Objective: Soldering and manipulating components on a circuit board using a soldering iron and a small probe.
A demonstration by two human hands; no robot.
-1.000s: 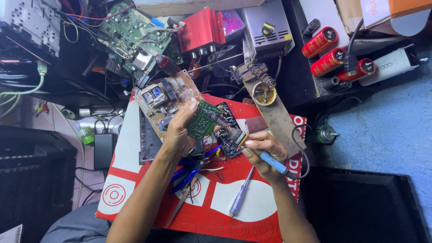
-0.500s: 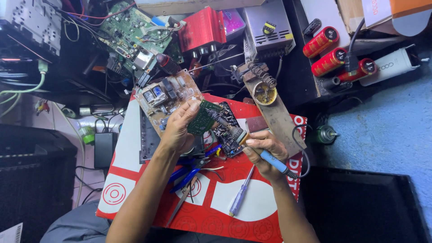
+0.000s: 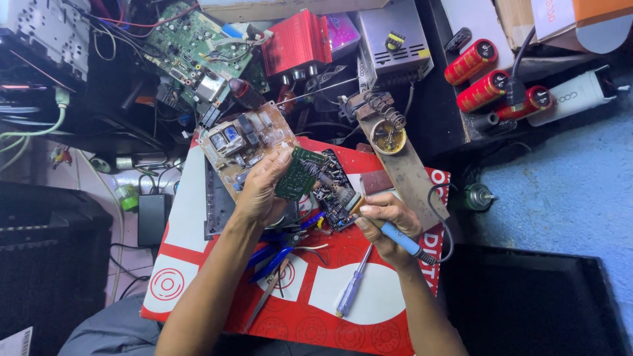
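My left hand (image 3: pixel 260 188) grips a small green circuit board (image 3: pixel 300 173), tilted up over the red and white mat (image 3: pixel 198 217). My right hand (image 3: pixel 389 221) holds a blue-handled soldering iron (image 3: pixel 399 237) whose tip reaches the board's right edge, over a dark component board (image 3: pixel 333 191). A brown circuit board (image 3: pixel 244 142) lies just behind my left hand. Blue-handled pliers (image 3: pixel 277 247) rest on the mat below my left wrist.
A clear-handled screwdriver (image 3: pixel 349 293) lies on the mat by my right forearm. A wooden soldering stand with a coil and tin (image 3: pixel 389 138) sits at right. Behind are a green board (image 3: pixel 198 43), a red box (image 3: pixel 297 43), a metal power supply (image 3: pixel 392 36) and red capacitors (image 3: pixel 488 79).
My left hand has tilted the green board slightly and shifted a little. The soldering iron stays at the board's edge.
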